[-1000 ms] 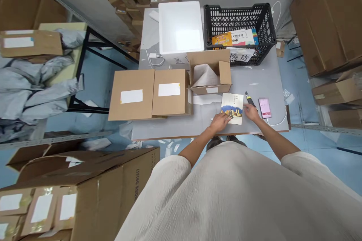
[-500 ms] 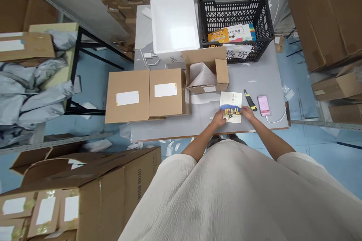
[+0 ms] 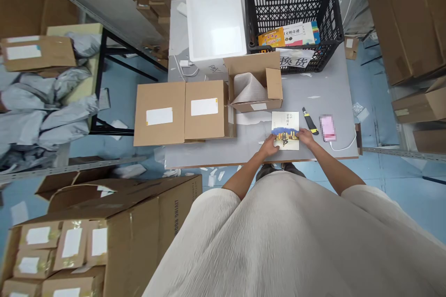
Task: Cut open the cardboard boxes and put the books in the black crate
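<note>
A cream book (image 3: 285,121) with a blue and yellow city picture on its cover is near the front edge of the grey table (image 3: 296,93). My left hand (image 3: 269,145) grips its lower left edge, fingers closed on it. On the opposite edge, my right hand (image 3: 306,137) holds the book too. A black and yellow box cutter (image 3: 310,121) lies just beyond my right hand. Beside that is a pink phone (image 3: 328,128) on a white cable. An open carton (image 3: 252,62) with grey foam wrap (image 3: 249,89) inside stands behind the book.
Two closed cartons (image 3: 159,102) sit on the table's left. At the back are a white foam box (image 3: 216,23) and a black crate (image 3: 329,23) with books. A large carton (image 3: 139,236) of small boxes stands on the floor, lower left. Grey parcels (image 3: 28,123) fill a side shelf.
The view has shifted slightly. Both hands stay on the book's edges, and the things on the table keep their places.
</note>
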A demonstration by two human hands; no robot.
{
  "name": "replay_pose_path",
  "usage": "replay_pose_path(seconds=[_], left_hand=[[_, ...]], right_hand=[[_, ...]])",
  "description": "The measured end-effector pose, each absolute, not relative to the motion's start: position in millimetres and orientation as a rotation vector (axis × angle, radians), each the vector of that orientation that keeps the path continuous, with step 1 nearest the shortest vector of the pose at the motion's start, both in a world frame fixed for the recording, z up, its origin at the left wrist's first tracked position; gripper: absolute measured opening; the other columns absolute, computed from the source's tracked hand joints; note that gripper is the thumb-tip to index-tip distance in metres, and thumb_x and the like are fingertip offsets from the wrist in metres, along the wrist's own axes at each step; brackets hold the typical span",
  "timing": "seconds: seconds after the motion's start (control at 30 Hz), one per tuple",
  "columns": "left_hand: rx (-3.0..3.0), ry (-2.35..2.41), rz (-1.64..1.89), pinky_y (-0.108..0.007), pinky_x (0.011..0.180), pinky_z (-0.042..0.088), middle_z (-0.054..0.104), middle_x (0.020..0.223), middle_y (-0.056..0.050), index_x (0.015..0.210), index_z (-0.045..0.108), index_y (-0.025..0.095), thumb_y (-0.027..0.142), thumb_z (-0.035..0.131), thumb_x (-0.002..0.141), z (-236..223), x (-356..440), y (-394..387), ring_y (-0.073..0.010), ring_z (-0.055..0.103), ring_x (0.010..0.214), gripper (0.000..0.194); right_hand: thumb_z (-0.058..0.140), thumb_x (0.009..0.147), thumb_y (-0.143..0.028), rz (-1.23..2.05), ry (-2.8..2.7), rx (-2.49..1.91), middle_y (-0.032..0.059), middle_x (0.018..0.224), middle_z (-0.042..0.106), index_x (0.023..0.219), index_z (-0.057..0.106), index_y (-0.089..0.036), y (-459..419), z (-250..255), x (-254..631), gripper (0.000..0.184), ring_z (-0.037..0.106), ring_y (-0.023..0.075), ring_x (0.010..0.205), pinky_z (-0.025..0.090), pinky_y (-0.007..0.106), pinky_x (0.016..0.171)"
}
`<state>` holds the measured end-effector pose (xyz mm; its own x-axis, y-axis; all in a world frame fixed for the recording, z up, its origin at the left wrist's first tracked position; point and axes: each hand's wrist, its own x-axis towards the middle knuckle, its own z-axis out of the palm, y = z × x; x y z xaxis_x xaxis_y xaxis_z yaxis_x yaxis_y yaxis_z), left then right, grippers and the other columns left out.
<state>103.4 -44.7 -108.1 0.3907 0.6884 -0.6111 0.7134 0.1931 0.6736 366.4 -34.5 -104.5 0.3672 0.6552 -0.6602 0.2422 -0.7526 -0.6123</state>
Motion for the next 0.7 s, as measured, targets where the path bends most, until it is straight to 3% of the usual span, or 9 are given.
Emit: replay_pose_path(seconds=[0.13, 0.2, 0.37, 0.5, 0.7], left_hand=[[1.491, 1.283, -0.028, -0.052, 0.141, 0.026, 0.026, 0.187, -0.018, 0.168, 0.05, 0.017, 0.034, 0.08, 0.087, -110, 102, -45, -0.0426, 0.026, 0.173, 0.088], [1.468, 1.257, 0.012, -0.052, 0.141, 0.027, 0.028, 0.186, -0.018, 0.165, 0.054, 0.017, 0.036, 0.083, 0.086, -110, 102, -45, -0.0433, 0.029, 0.172, 0.087], [1.328, 1.245, 0.191, -0.05, 0.134, 0.04, 0.061, 0.167, -0.016, 0.147, 0.071, 0.019, 0.036, 0.084, 0.088, -106, 108, -42, -0.042, 0.054, 0.157, 0.063], [1.246, 1.261, 0.439, -0.046, 0.121, 0.053, 0.08, 0.135, -0.011, 0.13, 0.077, 0.02, 0.036, 0.067, 0.102, -89, 113, -40, -0.0327, 0.073, 0.132, 0.034], [1.139, 1.493, 0.869, -0.039, 0.106, 0.059, 0.081, 0.125, -0.011, 0.134, 0.072, 0.023, 0.045, 0.047, 0.115, -62, 85, -42, -0.0247, 0.078, 0.111, 0.039]], right_hand=[[0.082, 0.075, -0.028, 1.342, -0.806, -2.164, 0.0065, 0.092, 0.08, 0.09, 0.07, -0.021, -36, -101, 367, 0.02, 0.074, 0.0265, 0.097, 0.057, 0.034, 0.088], [0.082, 0.077, -0.036, 1.32, -0.836, -2.157, 0.0029, 0.082, 0.074, 0.083, 0.062, -0.024, -37, -96, 366, 0.024, 0.07, 0.024, 0.088, 0.055, 0.033, 0.081], [0.081, 0.079, -0.048, 1.262, -0.994, -2.048, -0.0027, 0.072, 0.062, 0.08, 0.052, -0.028, -36, -73, 355, 0.035, 0.061, 0.0204, 0.076, 0.05, 0.032, 0.074], [0.077, 0.084, -0.059, 1.287, -1.143, -1.834, 0.0001, 0.081, 0.068, 0.085, 0.056, -0.027, -34, -52, 335, 0.038, 0.064, 0.021, 0.08, 0.052, 0.033, 0.077], [0.065, 0.095, -0.069, 1.572, -1.208, -1.68, 0.0084, 0.112, 0.081, 0.097, 0.069, -0.025, -32, -47, 300, 0.045, 0.071, 0.022, 0.084, 0.058, 0.037, 0.082]])
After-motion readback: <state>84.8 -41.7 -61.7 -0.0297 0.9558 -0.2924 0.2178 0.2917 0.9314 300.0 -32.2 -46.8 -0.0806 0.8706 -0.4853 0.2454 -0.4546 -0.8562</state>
